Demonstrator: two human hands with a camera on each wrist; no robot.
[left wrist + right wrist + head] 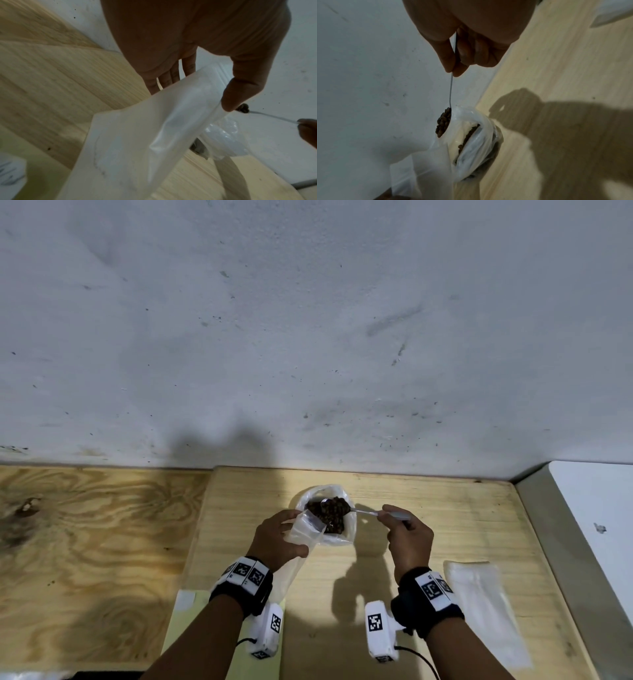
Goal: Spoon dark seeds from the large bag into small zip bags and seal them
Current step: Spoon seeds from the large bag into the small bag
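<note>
Large bag (328, 517) of dark seeds (329, 513) sits near the desk's (445, 525) back edge. My left hand (277, 537) pinches the small zip bag (303, 530) open. My right hand (407, 537) pinches the full spoon (359, 510); I should keep it level and tip slowly.

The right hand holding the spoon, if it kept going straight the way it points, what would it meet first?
Probably the mouth of the small clear zip bag held by the left hand; depth is uncertain.
</note>
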